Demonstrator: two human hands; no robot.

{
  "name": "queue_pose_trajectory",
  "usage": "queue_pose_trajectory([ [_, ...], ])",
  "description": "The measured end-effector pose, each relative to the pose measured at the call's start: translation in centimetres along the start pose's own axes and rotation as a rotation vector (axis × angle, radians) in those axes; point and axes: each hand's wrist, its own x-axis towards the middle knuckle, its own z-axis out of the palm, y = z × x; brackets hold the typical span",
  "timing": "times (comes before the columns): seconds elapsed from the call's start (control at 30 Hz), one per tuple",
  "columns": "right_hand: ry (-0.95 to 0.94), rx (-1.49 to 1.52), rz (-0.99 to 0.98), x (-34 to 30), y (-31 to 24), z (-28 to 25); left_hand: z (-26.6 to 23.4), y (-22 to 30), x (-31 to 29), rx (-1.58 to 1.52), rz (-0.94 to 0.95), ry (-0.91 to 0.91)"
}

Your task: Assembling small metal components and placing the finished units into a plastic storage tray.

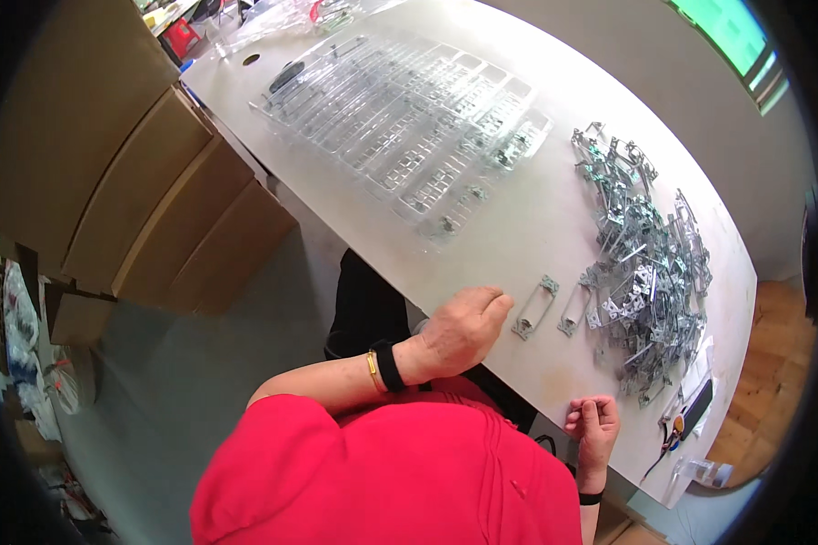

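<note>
white tabletop (518,245) slants across my head view, brown cardboard boxes (173,195) to its left. i see the left hand (463,331) loosely curled just beside a slim rectangular silver metal frame (523,329), left of a tangled silver metal pile (645,282). the right hand (596,427) has thumb and fingers pinched together near the tabletop's edge; i cannot tell if either holds anything.
</note>
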Motion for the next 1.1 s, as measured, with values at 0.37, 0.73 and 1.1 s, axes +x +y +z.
queue_pose_trajectory([
  [0.37, 0.087, -0.086, 0.028, 0.2, -1.1, 1.0, -1.9, -2.9, -2.0, 0.027, -0.148, 0.073],
  [0.73, 0.133, -0.084, 0.047, 0.2, -1.1, 0.8, -0.7, -4.9, -2.1, -0.098, -0.052, 0.036],
  [1.1, 0.156, -0.079, 0.051, 0.3, -0.8, 0.8, -1.2, -4.9, -1.6, -0.129, -0.109, 0.032],
])
